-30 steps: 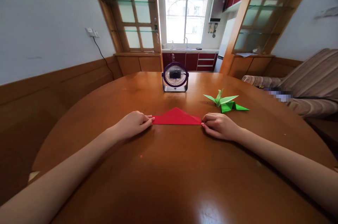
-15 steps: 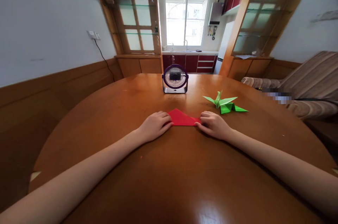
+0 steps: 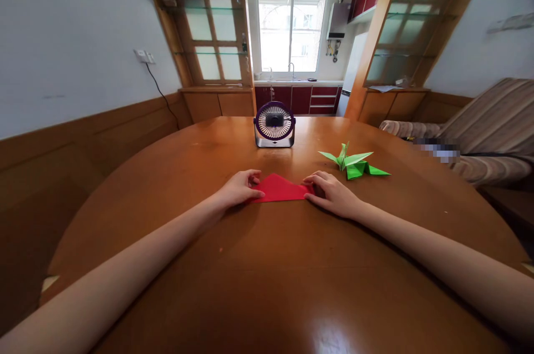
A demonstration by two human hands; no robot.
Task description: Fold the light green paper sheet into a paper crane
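I see matt red paper (image 3: 280, 188) on a glossy varnished wooden counter (image 3: 267, 276), and a crisp green paper crane (image 3: 354, 162).

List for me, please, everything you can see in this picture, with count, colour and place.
table: one, brown wood, fills the foreground
folded paper: one, red, flat on the table between both hands
paper crane: one, green, on the table right of the red paper
desk fan: one, dark purple, far side of the table
sofa: one, striped, at right
window: one, bright, at the back
left hand: one, fingers on the paper's left end
right hand: one, fingers on the paper's right end
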